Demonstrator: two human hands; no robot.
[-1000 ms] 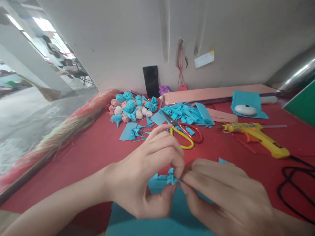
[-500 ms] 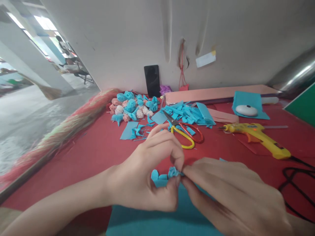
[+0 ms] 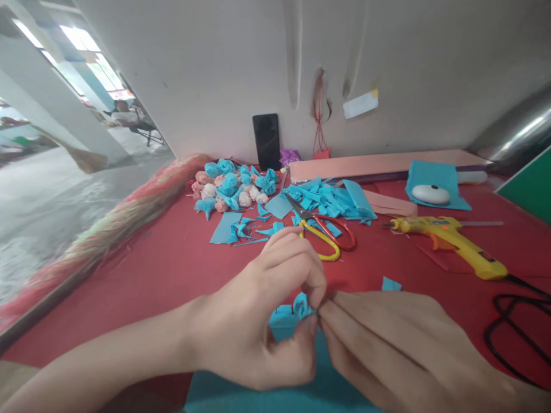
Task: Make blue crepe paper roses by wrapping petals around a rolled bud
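Observation:
Between the thumb and forefinger of my left hand [image 3: 267,315] is a small blue crepe paper flower [image 3: 302,307], its curled petals showing inside the ring of my fingers. My right hand [image 3: 400,338] pinches the flower's base from the right, fingertips meeting those of my left hand; the base itself is hidden. Beneath both hands lies a flat blue sheet [image 3: 275,393], and a blue paper piece [image 3: 282,318] shows just behind the flower. Scissors [image 3: 321,226] with one red and one yellow handle rest beyond my left hand.
Paper rosebuds [image 3: 230,183] in blue, pink and white are heaped at the back left. Blue paper strips [image 3: 331,198] lie beside them. A phone [image 3: 266,140] leans on the wall. At right are a yellow glue gun [image 3: 456,241], its black cord [image 3: 495,321] and a white oval device [image 3: 430,194].
Both hands have shifted slightly down, still pinching the flower. Its petals now face differently, more like a rolled loop. A blue scrap beyond my right hand shows more fully.

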